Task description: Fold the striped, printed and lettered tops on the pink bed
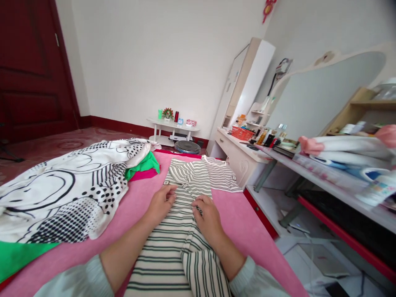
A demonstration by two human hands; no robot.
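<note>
A white garment with dark green stripes (182, 231) lies lengthwise on the pink bed cover (241, 218) in front of me. My left hand (161, 202) rests on its left part, fingers stretched forward and lying flat. My right hand (208, 216) sits on the middle of the garment with the fingers curled, pinching a fold of the striped cloth. Both hands are close together, nearly touching. The garment's far end (216, 173) spreads wider toward the bed's end.
A white cloth with black cartoon print (68, 189) is heaped at the left, over green (145, 163) and pink cloth. To the right stand a white dresser (241, 152) with bottles and a red basket, a mirror, and a desk. A small white table (173, 126) stands by the far wall.
</note>
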